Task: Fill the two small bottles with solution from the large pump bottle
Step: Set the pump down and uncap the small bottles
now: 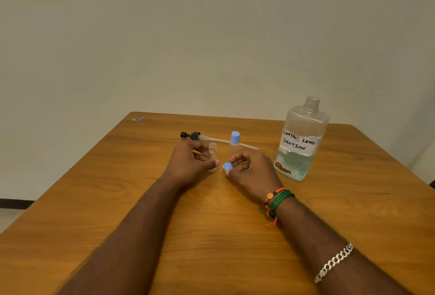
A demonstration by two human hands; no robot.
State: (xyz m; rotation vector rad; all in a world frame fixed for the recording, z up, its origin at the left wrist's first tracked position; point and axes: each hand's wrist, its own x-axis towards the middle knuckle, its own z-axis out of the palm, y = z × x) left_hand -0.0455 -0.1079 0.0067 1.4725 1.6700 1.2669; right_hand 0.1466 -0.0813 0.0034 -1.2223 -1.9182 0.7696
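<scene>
Two small bottles sit near the middle of the table (pixel 98 200). My left hand (pixel 188 165) is closed around the open one (pixel 213 153), which stands upright with its mouth bare. My right hand (pixel 249 172) pinches that bottle's blue cap (pixel 227 166) between thumb and fingertips, just beside the bottle at its 3 o'clock. The capped bottle (pixel 235 145) stands just behind, at about 1 o'clock from the open one, still wearing its blue top. The large bottle (pixel 301 144), labelled as contact lens solution, stands at 3 o'clock from my hands, well apart, its neck open and liquid only in the lower part. Its pump (pixel 195 135) lies on the table at 12 o'clock, the tube running off behind the small bottles.

I judge neither small bottle filled yet; I cannot tell for sure whether the open one holds any liquid.

Several things could go wrong from here. With the pump off, I would have to pour from a wide neck into a very narrow mouth, so solution could easily run down the outside and onto the wood. The open bottle looks light, and if I let go to lift the big one it could tip. Setting the cap down carelessly could let it roll away.
</scene>
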